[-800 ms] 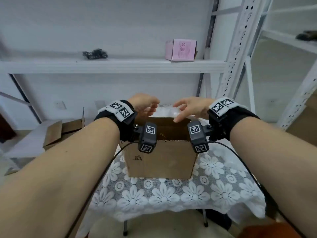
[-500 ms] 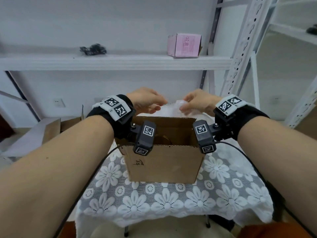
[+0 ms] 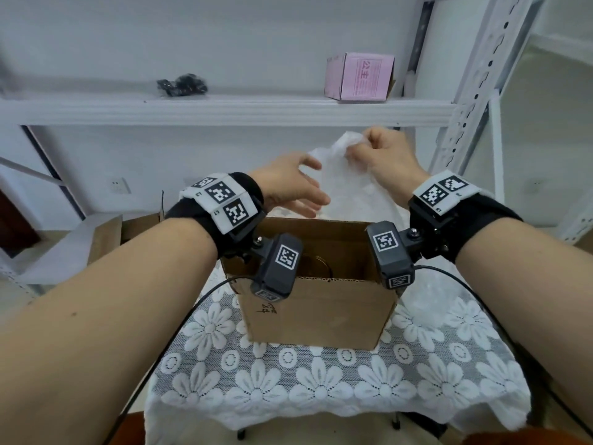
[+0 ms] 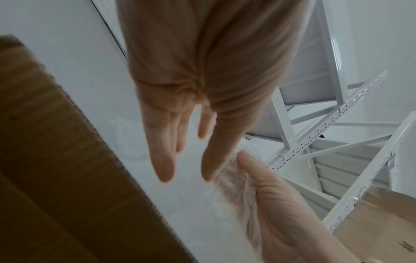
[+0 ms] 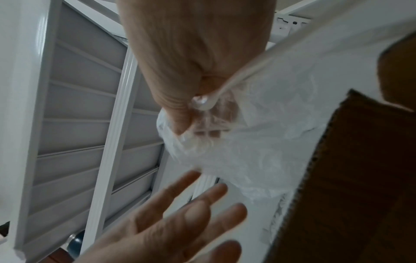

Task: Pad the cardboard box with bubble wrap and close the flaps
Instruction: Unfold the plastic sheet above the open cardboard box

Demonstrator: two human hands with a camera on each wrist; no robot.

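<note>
The bubble wrap point(image 3: 349, 187) hides the cardboard box's point(image 3: 317, 313) far wall; the box's contents stay indistinct.

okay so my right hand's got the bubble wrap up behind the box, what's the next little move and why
Probably bring the left hand onto the bubble wrap and take hold lower down. The right hand pinches only its top, raised above the far edge of the cardboard box, while the left is open beside the sheet. The box top is open, so two hands could then guide the wrap down inside.

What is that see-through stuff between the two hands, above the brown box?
Bubble wrap: the right hand pinches its top, and the left hand is open beside it, above the open cardboard box. The head view shows it best.
</note>
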